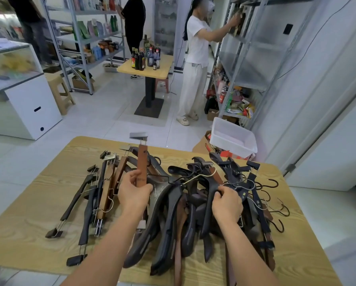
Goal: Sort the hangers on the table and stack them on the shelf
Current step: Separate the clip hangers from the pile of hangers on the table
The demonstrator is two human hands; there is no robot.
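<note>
A wooden table (pixel 39 228) carries a big heap of dark hangers (pixel 173 213) in its middle and right. A row of clip hangers (pixel 98 195) lies sorted on the left part. My left hand (pixel 133 190) grips a brown wooden clip hanger (pixel 141 162) and holds it upright above the heap, its metal clip at the top. My right hand (pixel 227 203) curls its fingers round a dark hanger in the heap (pixel 212 195), near the wire hooks. A grey metal shelf (pixel 253 58) stands at the right.
A white plastic bin (pixel 232 139) sits on a box just beyond the table's far right corner. A person in white (pixel 195 65) stands at the metal shelf. A small table with bottles (pixel 146 65) and other shelves stand further back. Another person stands there.
</note>
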